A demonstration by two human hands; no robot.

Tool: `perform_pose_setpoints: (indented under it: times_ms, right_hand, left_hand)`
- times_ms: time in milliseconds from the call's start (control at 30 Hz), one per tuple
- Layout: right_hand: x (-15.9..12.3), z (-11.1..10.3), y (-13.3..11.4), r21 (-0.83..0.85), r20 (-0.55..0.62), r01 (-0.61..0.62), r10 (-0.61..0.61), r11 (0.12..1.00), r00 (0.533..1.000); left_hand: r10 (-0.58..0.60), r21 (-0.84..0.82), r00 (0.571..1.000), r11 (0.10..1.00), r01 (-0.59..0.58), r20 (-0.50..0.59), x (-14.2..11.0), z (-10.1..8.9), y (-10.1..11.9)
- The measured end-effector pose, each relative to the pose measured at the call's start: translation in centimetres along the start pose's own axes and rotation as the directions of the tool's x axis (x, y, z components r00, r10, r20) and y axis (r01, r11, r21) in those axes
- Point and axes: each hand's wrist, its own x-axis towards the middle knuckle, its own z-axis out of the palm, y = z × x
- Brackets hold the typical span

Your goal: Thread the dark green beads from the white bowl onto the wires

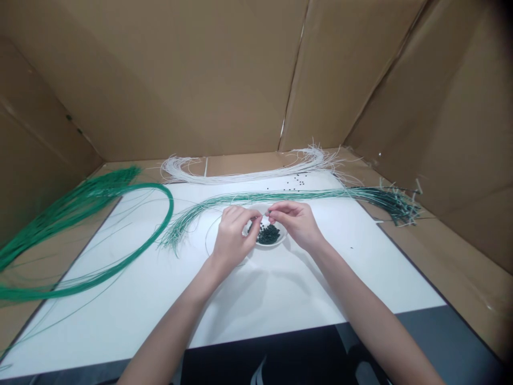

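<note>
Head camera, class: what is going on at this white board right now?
A person's left hand and right hand meet fingertip to fingertip over a small white dish of dark green beads, pinching something too small to identify. Green wire bundles and white strands lie behind on the white board.

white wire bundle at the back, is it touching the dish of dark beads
Apart. The head view shows the white wire bundle lying at the back of the sheet, with a green wire bundle and bare white sheet between it and the dish.
</note>
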Motion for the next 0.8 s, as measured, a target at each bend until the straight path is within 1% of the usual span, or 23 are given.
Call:
perform_pose_setpoints:
  times_ms: [167, 300, 367, 433, 533, 600, 733, 800]
  right_hand:
    - [0.1, 0.0, 0.0, -0.012, -0.011, -0.012, 0.012, 1.0, 1.0]
    - [0.0, 0.0, 0.0, -0.036, -0.01, 0.005, -0.005, 0.999, 1.0]
    - [0.0, 0.0, 0.0, -0.089, -0.008, 0.03, -0.031, 0.996, 1.0]
    - [-0.1, -0.1, -0.1, -0.183, 0.004, 0.062, -0.062, 0.981, 0.998]
    - [-0.2, -0.2, -0.1, -0.344, 0.046, 0.114, -0.104, 0.932, 0.993]
    - [-0.3, -0.2, 0.1, -0.408, 0.078, 0.138, -0.117, 0.902, 0.99]
    - [-0.3, -0.1, 0.4, -0.445, 0.116, 0.144, -0.102, 0.884, 0.988]
    - [-0.3, -0.1, 0.5, -0.427, 0.109, 0.121, -0.082, 0.896, 0.991]
  left_hand:
    - [0.009, -0.006, 1.0, 1.0, -0.009, 0.002, 0.0, 0.0, 0.1]
    - [0.011, 0.003, 1.0, 1.0, -0.011, 0.009, 0.0, 0.1, 0.0]
    - [0.013, 0.015, 1.0, 1.0, -0.013, 0.014, -0.1, 0.1, 0.0]
    - [0.014, 0.034, 1.0, 0.999, -0.014, 0.023, -0.1, 0.1, -0.2]
    - [0.013, 0.065, 0.998, 0.998, -0.016, 0.054, -0.2, 0.2, -0.4]
    - [0.009, 0.069, 0.996, 0.997, -0.015, 0.083, -0.3, 0.2, -0.6]
    - [-0.006, 0.047, 0.993, 0.999, 0.001, 0.115, -0.5, 0.5, -1.0]
    - [-0.026, 0.033, 0.992, 0.999, 0.023, 0.12, -0.6, 0.6, -1.1]
